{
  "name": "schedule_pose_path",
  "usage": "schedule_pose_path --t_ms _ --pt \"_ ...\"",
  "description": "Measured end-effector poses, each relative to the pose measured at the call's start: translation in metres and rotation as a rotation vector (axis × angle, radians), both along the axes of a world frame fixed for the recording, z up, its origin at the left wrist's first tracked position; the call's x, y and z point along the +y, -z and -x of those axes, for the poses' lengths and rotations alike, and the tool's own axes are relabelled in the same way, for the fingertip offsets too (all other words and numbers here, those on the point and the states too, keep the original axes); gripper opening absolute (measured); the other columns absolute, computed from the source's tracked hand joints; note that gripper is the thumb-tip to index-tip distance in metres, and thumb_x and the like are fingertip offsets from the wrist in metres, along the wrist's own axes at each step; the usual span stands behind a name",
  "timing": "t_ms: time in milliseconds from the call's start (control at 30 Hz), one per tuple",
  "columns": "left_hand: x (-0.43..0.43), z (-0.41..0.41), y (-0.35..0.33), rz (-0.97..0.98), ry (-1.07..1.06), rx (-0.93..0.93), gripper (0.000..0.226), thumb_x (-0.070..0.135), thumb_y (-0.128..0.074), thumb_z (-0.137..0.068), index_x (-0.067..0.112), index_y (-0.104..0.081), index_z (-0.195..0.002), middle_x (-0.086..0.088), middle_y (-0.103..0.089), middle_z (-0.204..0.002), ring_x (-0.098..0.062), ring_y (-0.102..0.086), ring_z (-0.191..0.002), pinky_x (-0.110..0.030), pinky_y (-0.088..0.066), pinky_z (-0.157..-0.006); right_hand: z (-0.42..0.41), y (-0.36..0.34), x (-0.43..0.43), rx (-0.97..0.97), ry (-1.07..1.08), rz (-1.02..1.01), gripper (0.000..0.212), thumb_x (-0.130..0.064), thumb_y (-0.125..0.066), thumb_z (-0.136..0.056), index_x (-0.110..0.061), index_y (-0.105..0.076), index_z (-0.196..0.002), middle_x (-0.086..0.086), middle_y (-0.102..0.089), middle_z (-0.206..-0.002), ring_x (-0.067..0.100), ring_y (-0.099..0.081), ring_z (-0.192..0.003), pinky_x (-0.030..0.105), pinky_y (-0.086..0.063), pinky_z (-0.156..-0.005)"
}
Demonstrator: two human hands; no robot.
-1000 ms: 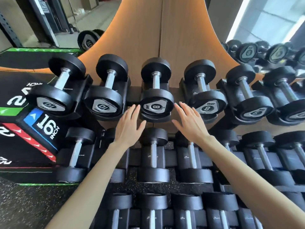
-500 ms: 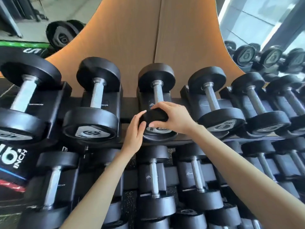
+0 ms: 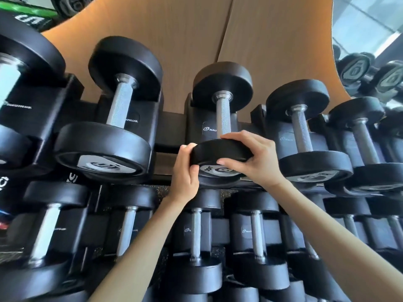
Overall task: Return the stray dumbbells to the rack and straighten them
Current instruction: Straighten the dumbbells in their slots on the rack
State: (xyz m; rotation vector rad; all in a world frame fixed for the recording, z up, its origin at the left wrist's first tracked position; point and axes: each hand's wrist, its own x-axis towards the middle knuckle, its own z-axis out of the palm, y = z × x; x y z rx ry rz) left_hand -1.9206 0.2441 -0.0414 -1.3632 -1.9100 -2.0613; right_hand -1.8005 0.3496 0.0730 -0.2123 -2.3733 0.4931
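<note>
Wooden wall panelling (image 3: 196, 29) backs a tiered rack (image 3: 169, 139) of black dumbbells. At centre frame, one dumbbell (image 3: 222, 118) lies in its top-tier cradle, long axis running away toward the wall. Both hands clasp its near head, the left hand (image 3: 185, 171) at the left rim and the right hand (image 3: 256, 162) over the right, fingers (image 3: 237, 137) curled around the edge. Both are equally near, forearms reaching up from below, seemingly placed for a straightening twist.

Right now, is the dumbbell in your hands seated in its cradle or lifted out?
In, it seems: the dumbbell lies along its top-row cradle; left hand and right hand grip its near head.
</note>
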Motion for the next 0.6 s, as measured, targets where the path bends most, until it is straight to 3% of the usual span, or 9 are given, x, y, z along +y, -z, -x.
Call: schedule_pose_path --t_ms 133,233,367,467,533,600 --pt "0.004 0.004 -0.009 -0.028 -0.021 0.109 0.055 0.056 -0.016 -0.097 0.009 -0.039 -0.115 -0.004 -0.042 -0.103 -0.020 -0.047 -0.091 -0.030 -0.038 -0.083 -0.002 0.011 0.004 0.067 0.053 -0.089 0.049 -0.052 -0.063 -0.080 -0.008 -0.066 -0.100 0.001 -0.062 -0.076 0.005 -0.054 -0.070 0.027 -0.048 -0.060" --pt "0.004 0.018 -0.021 0.002 -0.005 0.278 0.059 0.059 -0.016 -0.096 0.007 -0.041 -0.111 -0.003 -0.042 -0.098 -0.024 -0.047 -0.083 -0.032 -0.039 -0.074 -0.003 0.021 0.008 0.124 0.072 -0.079 0.046 -0.055 -0.055 -0.085 -0.013 -0.058 -0.103 0.004 -0.060 -0.077 0.010 -0.053 -0.070 0.022 -0.042 -0.062" --pt "0.004 0.025 -0.046 0.030 -0.019 0.550 0.057 0.056 -0.019 -0.098 0.005 -0.044 -0.107 -0.007 -0.048 -0.094 -0.024 -0.046 -0.080 -0.032 -0.039 -0.068 -0.006 0.040 0.009 0.274 0.110 0.139 0.054 -0.064 -0.041 -0.088 -0.014 -0.052 -0.105 0.001 -0.058 -0.085 0.003 -0.051 -0.076 0.017 -0.040 -0.069" --pt "0.009 0.019 -0.065 0.063 -0.090 0.788 0.056 0.052 -0.033 -0.098 0.000 -0.054 -0.104 -0.014 -0.058 -0.084 -0.025 -0.048 -0.076 -0.032 -0.041 -0.064 -0.008 0.057 0.007 0.393 0.222 0.335 0.062 -0.071 -0.029 -0.086 -0.016 -0.049 -0.106 -0.022 -0.057 -0.096 -0.011 -0.050 -0.085 0.011 -0.039 -0.074" --pt "0.011 0.014 -0.071 0.067 -0.108 0.770 0.058 0.053 -0.041 -0.095 -0.001 -0.062 -0.100 -0.013 -0.061 -0.083 -0.025 -0.052 -0.074 -0.032 -0.044 -0.064 -0.007 0.062 0.004 0.393 0.286 0.411 0.066 -0.074 -0.024 -0.085 -0.016 -0.048 -0.105 -0.026 -0.055 -0.094 -0.013 -0.049 -0.084 0.007 -0.037 -0.074" --pt "0.009 0.008 -0.068 0.035 -0.110 0.608 0.057 0.055 -0.043 -0.093 0.002 -0.063 -0.101 -0.012 -0.062 -0.086 -0.025 -0.053 -0.077 -0.031 -0.045 -0.070 -0.008 0.063 0.002 0.357 0.290 0.412 0.066 -0.071 -0.024 -0.087 -0.013 -0.048 -0.107 -0.022 -0.049 -0.097 -0.015 -0.049 -0.086 0.005 -0.036 -0.076"
